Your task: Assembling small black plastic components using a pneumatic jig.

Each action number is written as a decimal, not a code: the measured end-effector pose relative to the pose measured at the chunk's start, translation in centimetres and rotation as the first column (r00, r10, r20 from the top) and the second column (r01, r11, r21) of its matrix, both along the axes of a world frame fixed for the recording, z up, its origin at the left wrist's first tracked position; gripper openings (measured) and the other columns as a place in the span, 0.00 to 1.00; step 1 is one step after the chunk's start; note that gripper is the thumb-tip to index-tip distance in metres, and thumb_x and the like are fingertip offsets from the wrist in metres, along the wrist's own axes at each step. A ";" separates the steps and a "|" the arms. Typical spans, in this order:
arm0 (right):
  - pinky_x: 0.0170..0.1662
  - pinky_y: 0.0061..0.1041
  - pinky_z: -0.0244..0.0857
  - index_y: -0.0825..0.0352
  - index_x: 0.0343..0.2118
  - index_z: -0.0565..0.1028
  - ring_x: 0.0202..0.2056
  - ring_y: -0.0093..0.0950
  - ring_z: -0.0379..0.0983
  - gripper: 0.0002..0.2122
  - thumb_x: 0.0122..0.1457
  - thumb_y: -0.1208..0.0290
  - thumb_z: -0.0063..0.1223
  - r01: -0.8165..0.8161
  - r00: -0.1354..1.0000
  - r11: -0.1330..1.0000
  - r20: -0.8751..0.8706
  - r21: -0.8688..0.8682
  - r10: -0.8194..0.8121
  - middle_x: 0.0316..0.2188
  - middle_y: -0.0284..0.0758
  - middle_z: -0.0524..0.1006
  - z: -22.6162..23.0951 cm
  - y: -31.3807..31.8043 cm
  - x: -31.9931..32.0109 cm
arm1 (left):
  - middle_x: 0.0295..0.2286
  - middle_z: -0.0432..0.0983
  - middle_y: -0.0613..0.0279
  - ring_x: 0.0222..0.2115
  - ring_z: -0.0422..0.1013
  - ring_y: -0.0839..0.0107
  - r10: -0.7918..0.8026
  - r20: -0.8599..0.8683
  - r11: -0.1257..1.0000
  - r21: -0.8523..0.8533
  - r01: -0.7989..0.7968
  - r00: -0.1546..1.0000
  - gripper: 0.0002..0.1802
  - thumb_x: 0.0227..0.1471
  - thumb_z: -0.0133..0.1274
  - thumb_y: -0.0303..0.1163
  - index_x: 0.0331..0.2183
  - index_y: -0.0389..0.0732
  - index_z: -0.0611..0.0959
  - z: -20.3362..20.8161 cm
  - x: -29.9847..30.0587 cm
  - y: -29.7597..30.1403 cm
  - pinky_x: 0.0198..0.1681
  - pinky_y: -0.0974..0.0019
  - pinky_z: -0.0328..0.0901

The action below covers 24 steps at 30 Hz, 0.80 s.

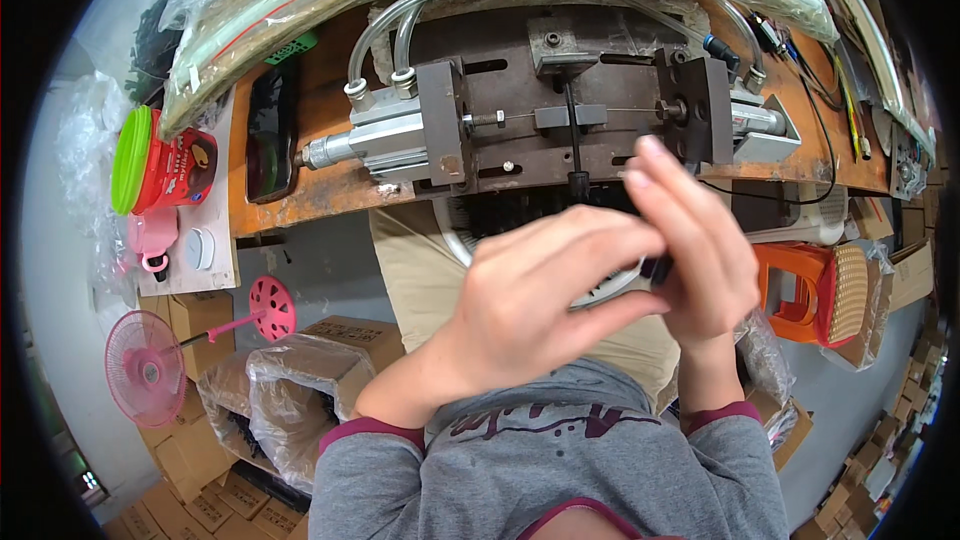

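Observation:
My left hand (560,290) and my right hand (705,250) meet above my lap, in front of the bench's edge. The left thumb and fingers close towards the right palm. My right hand points upward with its fingers pressed together. A small dark piece (661,270) shows between the hands; its kind is hidden. Beyond them stands a bench fixture with a left air cylinder (385,140) and a right air cylinder (755,125) facing each other. A thin black rod (573,130) lies across the small grey block (590,117) at its middle. Below, a white-rimmed container (455,235) is partly covered by my hands.
On the wooden bench (330,195) lies a dark phone-like slab (270,130). A red tub with a green lid (130,160) stands at the left. Below are a pink fan (146,370) and plastic-lined boxes (300,380). An orange stool (795,290) stands right.

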State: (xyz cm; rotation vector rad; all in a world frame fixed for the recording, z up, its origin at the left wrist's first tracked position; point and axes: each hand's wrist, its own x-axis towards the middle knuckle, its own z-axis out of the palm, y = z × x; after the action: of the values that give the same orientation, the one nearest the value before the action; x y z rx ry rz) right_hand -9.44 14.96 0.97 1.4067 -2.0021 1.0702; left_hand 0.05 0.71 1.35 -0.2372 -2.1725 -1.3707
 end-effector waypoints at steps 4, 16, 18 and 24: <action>0.40 0.28 0.76 0.77 0.46 0.77 0.39 0.39 0.80 0.19 0.48 0.82 0.54 -0.025 0.998 0.997 -0.052 -0.074 0.021 0.44 0.50 0.79 -0.5 -1.2 -0.4 | 0.32 0.80 0.54 0.30 0.77 0.66 0.042 -0.011 0.999 -0.015 -0.042 0.999 0.20 0.34 0.70 0.18 0.35 0.33 0.84 0.6 0.5 -0.3 0.32 0.70 0.72; 0.55 0.35 0.66 0.78 0.62 0.57 0.51 0.43 0.73 0.32 0.63 0.58 0.49 0.000 0.842 0.934 0.504 -0.358 0.194 0.54 0.55 0.69 -1.2 1.9 0.5 | 0.44 0.79 0.52 0.28 0.76 0.67 0.320 -0.109 0.727 -0.610 -0.317 0.941 0.12 0.39 0.61 0.24 0.32 0.33 0.84 -2.8 -1.5 -1.2 0.31 0.67 0.70; 0.58 0.39 0.62 0.76 0.64 0.53 0.55 0.47 0.70 0.35 0.65 0.49 0.40 0.032 0.837 0.946 0.526 -0.321 0.150 0.57 0.57 0.66 -0.6 1.8 0.7 | 0.43 0.80 0.52 0.26 0.76 0.69 0.330 -0.098 0.707 -0.634 -0.315 0.939 0.12 0.39 0.61 0.25 0.32 0.34 0.84 -2.5 -1.6 -1.2 0.30 0.68 0.70; 0.58 0.40 0.63 0.74 0.61 0.55 0.55 0.49 0.69 0.29 0.62 0.62 0.47 0.033 0.826 0.944 0.540 -0.329 0.159 0.57 0.59 0.65 -0.3 1.9 0.9 | 0.45 0.80 0.58 0.22 0.75 0.69 0.368 -0.023 0.702 -0.648 -0.295 0.929 0.15 0.37 0.67 0.28 0.32 0.38 0.85 -2.0 -1.4 -1.0 0.27 0.70 0.69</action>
State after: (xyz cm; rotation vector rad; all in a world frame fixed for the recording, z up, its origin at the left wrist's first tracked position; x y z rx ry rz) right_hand -8.53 16.82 0.67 1.0614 -2.0175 1.9299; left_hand -1.39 -0.30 -0.65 -0.0075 -2.5563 -0.4010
